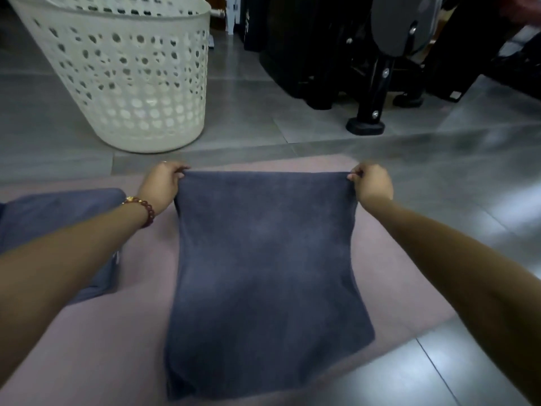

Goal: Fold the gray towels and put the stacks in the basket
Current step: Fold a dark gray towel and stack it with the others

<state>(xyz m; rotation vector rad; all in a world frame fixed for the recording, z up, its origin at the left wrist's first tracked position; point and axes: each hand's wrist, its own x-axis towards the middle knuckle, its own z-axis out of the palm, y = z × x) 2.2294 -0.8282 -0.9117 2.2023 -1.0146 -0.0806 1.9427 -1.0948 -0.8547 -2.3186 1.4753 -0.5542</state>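
Gray towel [263,273] on pink mat [389,276], far corners pinched by left hand [162,183] and right hand [373,183]; soft, light, limp, best held at corners

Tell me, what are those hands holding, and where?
One gray towel: the left hand and the right hand each pinch a far corner.

A pink mat [140,288] lies on the gray tiled floor [292,127], and a black metal stand [377,83] with silver bolts stands beyond it at the right.
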